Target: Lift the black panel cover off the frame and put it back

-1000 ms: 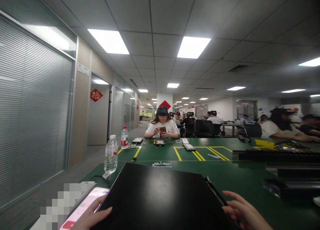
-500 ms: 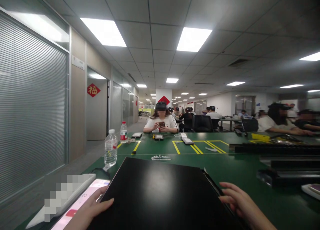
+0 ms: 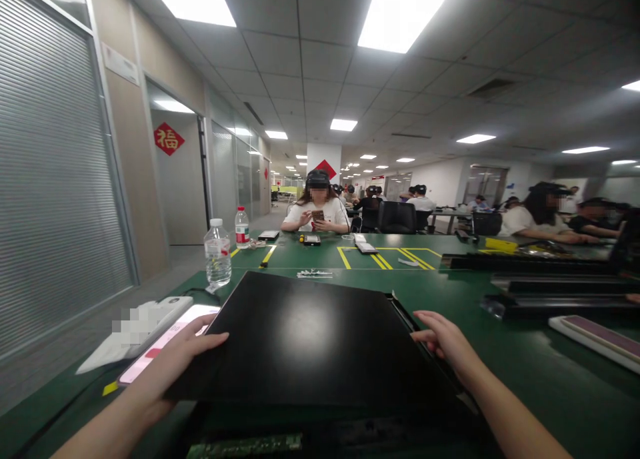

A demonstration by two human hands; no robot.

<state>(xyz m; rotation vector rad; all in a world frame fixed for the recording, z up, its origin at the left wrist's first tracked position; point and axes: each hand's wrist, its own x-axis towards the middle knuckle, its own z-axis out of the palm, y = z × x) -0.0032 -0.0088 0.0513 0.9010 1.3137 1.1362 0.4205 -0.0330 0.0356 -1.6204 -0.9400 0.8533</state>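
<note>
A flat, glossy black panel (image 3: 300, 339) lies in front of me, over a dark casing whose green circuit board (image 3: 250, 446) shows below its near edge. My left hand (image 3: 197, 349) grips the panel's left side, thumb on top and fingers beneath. At the right side, my right hand (image 3: 443, 342) has its bent fingers on the edge, where a narrow gap runs between panel and casing rim. Its grip is partly hidden. Beside my left hand are a lit phone (image 3: 173, 339) and a white, partly blurred-out object (image 3: 140, 326).
Two water bottles, one larger (image 3: 218, 252) and one red-capped (image 3: 242, 227), stand on the green table (image 3: 350, 282). Small white scraps (image 3: 314, 273) lie beyond the panel. Dark long bars (image 3: 545, 306) and a white-edged device (image 3: 597, 339) are at right. Across sits a person (image 3: 317, 209) holding something small.
My view has tipped downward, bringing the panel's near edge and the circuit board into sight. Both hands stay at the panel's sides; the right fingers are now closer to its edge.
</note>
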